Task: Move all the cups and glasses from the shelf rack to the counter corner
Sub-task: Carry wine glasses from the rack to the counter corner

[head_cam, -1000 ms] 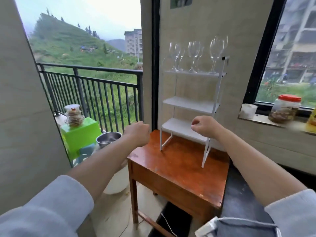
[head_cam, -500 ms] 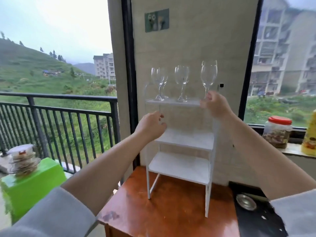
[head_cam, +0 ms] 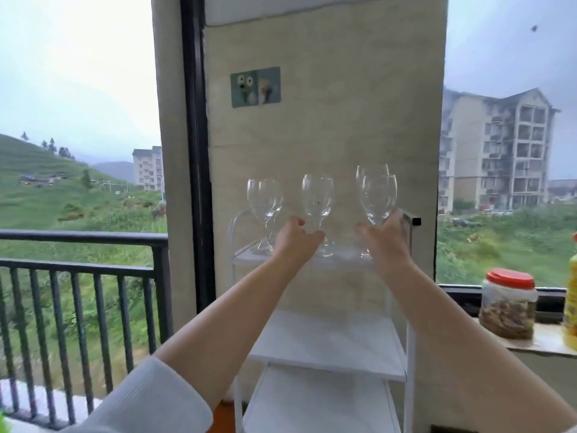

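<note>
Several clear wine glasses stand on the top tier of a white three-tier shelf rack (head_cam: 327, 348) against the wall. My left hand (head_cam: 293, 242) is curved in a C at the stem of the middle glass (head_cam: 318, 196), its thumb tip at the stem. My right hand (head_cam: 387, 242) reaches under the bowl of the right front glass (head_cam: 378, 195), with thumb and fingers on either side of its stem. Both glasses still rest on the shelf. A left pair of glasses (head_cam: 264, 200) stands untouched. Another glass stands behind the right one. The two lower tiers hold nothing.
A plastic jar with a red lid (head_cam: 507, 304) and a yellow bottle (head_cam: 572, 304) sit on the window sill at right. A black balcony railing (head_cam: 78, 245) runs along the left. A strip of the brown wooden table (head_cam: 222, 417) shows under the rack.
The view has tilted up and moved closer. Both hands have risen from the lower tiers to the top tier, the left to the middle glass, the right under the right glass.
</note>
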Demonstrator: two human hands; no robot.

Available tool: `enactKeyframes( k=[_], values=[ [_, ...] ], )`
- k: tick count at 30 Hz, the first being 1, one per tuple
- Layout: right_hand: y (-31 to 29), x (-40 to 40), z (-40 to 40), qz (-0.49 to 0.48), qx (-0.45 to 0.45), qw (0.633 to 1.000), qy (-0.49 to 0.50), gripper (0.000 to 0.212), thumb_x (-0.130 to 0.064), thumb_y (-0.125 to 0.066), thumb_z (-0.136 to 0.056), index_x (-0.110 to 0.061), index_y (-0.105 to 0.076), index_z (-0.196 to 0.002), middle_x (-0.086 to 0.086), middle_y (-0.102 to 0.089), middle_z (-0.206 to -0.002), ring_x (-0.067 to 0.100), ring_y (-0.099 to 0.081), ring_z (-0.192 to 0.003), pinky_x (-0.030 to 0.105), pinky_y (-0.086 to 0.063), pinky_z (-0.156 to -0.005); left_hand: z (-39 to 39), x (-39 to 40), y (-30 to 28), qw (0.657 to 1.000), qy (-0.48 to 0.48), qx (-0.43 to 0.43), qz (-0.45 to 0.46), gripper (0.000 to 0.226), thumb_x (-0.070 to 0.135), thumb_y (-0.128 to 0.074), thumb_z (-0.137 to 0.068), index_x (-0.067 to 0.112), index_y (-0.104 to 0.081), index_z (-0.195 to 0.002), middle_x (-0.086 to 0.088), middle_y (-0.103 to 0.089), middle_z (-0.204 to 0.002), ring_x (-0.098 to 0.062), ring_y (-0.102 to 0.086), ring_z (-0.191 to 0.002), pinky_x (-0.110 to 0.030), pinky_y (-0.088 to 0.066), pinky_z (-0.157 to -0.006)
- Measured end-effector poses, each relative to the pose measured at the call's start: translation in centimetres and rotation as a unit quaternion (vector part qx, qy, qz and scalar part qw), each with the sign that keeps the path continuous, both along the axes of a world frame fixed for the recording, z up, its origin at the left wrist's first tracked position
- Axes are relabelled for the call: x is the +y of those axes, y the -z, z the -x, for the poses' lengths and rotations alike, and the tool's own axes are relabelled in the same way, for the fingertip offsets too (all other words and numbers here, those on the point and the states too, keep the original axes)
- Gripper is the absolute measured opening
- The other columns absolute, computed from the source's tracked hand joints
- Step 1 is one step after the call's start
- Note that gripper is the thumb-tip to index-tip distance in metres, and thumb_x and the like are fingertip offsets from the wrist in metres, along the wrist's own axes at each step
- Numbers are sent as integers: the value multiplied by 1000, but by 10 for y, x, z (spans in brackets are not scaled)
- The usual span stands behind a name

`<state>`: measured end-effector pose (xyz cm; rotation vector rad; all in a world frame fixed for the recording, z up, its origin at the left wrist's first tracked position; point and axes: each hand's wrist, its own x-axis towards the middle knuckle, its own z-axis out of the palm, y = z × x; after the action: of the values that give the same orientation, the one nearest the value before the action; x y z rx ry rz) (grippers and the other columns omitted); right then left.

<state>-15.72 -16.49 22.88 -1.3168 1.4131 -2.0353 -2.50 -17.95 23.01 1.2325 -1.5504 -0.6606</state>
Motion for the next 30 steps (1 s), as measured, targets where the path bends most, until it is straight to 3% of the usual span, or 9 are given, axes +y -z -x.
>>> enactKeyframes(
  k=[3, 6, 8, 10, 13, 16, 20, 24, 30],
  values=[
    [-3, -9, 6, -38, 15, 999, 5, 40, -2, -60, -72, -5, -45, -109, 4, -48, -83, 16, -45, -60, 16, -38, -39, 6, -17, -4, 998, 34, 50, -22, 54, 21, -61, -83, 12, -40, -132, 4, -52, -85, -12, -49, -69, -23, -42, -58],
    [-6, -18, 13, -66, 17, 997, 19, 16, 3, -58, -69, -11, -50, -72, 5, -53, -65, 15, -49, -51, 17, -40, -41, 10, -32, -7, 991, 82, 97, -48, 52, 11, -61, -81, 8, -39, -129, -5, -53, -77, -12, -41, -56, -22, -32, -50],
    [-8, -19, 14, -95, 18, 995, -1, 17, 2, -57, -72, -11, -51, -62, 4, -55, -53, 12, -53, -44, 20, -42, -45, 12, -37, -9, 989, 95, 103, -51, 35, 3, -59, -78, 5, -47, -110, -13, -53, -83, -18, -40, -57, -22, -29, -49],
    [-9, -19, 12, -110, 8, 994, -12, 21, 0, -58, -74, -9, -52, -56, -3, -51, -34, 6, -51, -29, 12, -36, -35, 12, -39, -8, 989, 101, 101, -43, 14, 1, -57, -79, 7, -46, -85, -13, -51, -73, -18, -39, -53, -20, -28, -45],
    [-10, -18, 7, -115, 3, 993, 3, 31, -3, -62, -73, -11, -47, -47, -1, -44, -30, 4, -41, -19, 9, -28, -28, 11, -40, -5, 986, 131, 107, -18, 21, 0, -55, -83, 10, -45, -67, -7, -41, -53, -12, -36, -39, -11, -29, -32],
    [-10, -13, 3, -112, -10, 994, -1, 34, -4, -62, -75, -12, -45, -47, -5, -40, -24, 6, -38, -19, 15, -35, -35, 9, -38, -5, 979, 148, 139, -28, 31, 5, -59, -84, 14, -45, -58, 0, -40, -37, -3, -34, -22, -10, -31, -32],
    [-8, 9, -4, -113, -25, 993, -28, 29, -6, -60, -78, -15, -46, -54, -7, -35, -19, 5, -32, -17, 23, -39, -45, 8, -20, -5, 972, 166, 166, -30, 36, 8, -62, -83, 14, -41, -56, 6, -31, -18, -2, -28, -17, -9, -27, -29],
    [-4, 40, -10, -93, -30, 994, -46, 26, -7, -62, -80, -17, -48, -60, -7, -35, -20, 4, -32, -18, 20, -37, -43, 6, 0, -2, 965, 192, 175, -20, 34, 5, -62, -82, 13, -41, -56, 9, -30, -20, -3, -27, -19, -10, -27, -32],
    [17, 98, 5, -47, -87, 994, -49, 28, -1, -60, -82, -18, -44, -67, -8, -34, -20, 3, -28, -18, 10, -24, -27, 11, 37, 2, 957, 236, 171, -2, 31, 5, -63, -82, 14, -44, -58, 10, -31, -23, -4, -29, -21, -15, -29, -34]
  ],
)
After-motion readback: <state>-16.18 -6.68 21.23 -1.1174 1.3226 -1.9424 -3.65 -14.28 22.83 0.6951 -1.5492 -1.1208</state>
